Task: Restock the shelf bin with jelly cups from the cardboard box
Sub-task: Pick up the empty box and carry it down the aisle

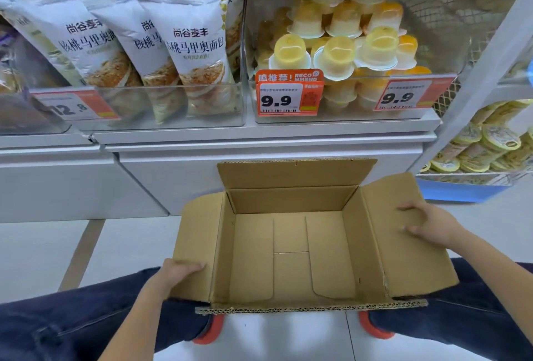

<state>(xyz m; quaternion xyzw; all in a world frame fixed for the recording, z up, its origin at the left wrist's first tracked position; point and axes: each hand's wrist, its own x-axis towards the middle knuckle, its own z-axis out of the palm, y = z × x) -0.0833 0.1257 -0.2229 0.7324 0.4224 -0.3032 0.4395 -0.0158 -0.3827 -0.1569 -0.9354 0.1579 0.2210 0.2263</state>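
The brown cardboard box (291, 254) sits open on the floor between my knees, and nothing lies inside it. My left hand (178, 272) grips the edge of the box's left flap, fingers curled over it. My right hand (427, 222) rests on the right flap with the fingers spread and fairly straight. Above, on the shelf, the clear shelf bin (346, 117) holds a tall pile of yellow and orange jelly cups (337, 58), stacked upside down. Two 9.9 price tags hang on the bin's front.
Left of the jelly bin, another clear bin (173, 122) holds white bread bags (190, 52). A white shelf base (259, 147) runs below. At the right, a wire rack (484, 141) carries round yellow-lidded tubs. My legs and orange-edged shoes flank the box.
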